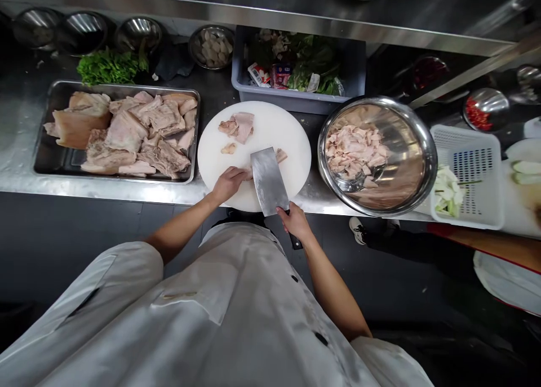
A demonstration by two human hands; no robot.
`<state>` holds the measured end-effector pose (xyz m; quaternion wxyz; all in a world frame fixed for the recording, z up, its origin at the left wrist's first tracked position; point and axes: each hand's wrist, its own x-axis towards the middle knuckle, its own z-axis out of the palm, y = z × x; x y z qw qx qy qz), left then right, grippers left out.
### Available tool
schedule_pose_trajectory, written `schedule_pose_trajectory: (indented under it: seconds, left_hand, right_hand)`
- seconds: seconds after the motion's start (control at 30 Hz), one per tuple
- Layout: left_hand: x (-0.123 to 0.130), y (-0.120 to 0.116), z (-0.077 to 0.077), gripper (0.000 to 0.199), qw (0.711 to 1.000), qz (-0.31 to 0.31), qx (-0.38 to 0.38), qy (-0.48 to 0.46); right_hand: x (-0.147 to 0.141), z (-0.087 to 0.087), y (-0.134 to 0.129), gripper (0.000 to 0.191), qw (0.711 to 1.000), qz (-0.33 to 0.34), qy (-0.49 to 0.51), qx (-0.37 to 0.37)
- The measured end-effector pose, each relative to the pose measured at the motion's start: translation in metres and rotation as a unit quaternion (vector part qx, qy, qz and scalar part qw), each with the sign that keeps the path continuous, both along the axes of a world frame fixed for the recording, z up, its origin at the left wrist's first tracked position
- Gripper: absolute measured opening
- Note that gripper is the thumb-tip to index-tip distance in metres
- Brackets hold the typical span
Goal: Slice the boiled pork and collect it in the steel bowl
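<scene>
From where I stand, the fingers of the right hand (296, 221) are wrapped round the black handle of a broad, rectangular steel cleaver (269, 184), its blade slanting over a round white cutting board (293, 125) at the near edge of the steel desk (101, 188). The left hand (228, 185) has its fingers bunched together on a small pale piece of meat (249, 174) just beside the blade; whether they pinch it or merely press it, I can't tell. Another pale morsel (281, 155) pokes out past the blade's other side, and towards the board's far edge lie a flat pinkish slab (244, 127) and a little yellowish scrap (229, 148). Left of the board, along the desk's near edge, a rectangular metal tray (76, 163) is heaped with big pale meat slabs (127, 130). To the right, a wide shiny steel bowl (403, 161) holds chopped pale meat (357, 147), and beyond it stands a white perforated plastic basket (482, 176) with pale green slices (448, 192). Behind the board, a blue-grey plastic bin (287, 102) contains leafy greens (313, 66).
</scene>
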<state>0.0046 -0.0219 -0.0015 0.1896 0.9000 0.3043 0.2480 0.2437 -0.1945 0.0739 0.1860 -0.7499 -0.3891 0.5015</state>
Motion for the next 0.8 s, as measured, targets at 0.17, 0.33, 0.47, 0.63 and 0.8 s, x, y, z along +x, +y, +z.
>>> schedule_pose_trajectory:
  seconds: [0.17,0.33,0.47,0.63,0.8]
  left_hand:
    - [0.000,0.000,-0.004,0.030,1.000,0.021,0.013,-0.005]
    - [0.002,-0.001,-0.002,0.030,1.000,0.027,0.012,-0.011]
    - [0.001,-0.003,0.000,0.031,1.000,0.025,0.006,-0.009]
    - [0.000,-0.006,0.000,0.030,0.999,0.044,-0.008,-0.005]
    - [-0.002,-0.007,-0.002,0.029,0.999,0.041,-0.006,-0.013]
  right_hand:
    - [0.001,0.004,0.005,0.023,0.999,0.024,-0.027,0.012]
    - [0.009,0.008,-0.017,0.019,0.998,0.053,-0.014,-0.022]
    - [-0.002,-0.001,0.020,0.019,0.997,0.066,-0.049,-0.001]
    - [-0.001,-0.004,0.011,0.022,0.994,0.090,-0.066,0.003]
    - [-0.003,-0.009,0.006,0.023,0.992,0.102,-0.073,0.000]
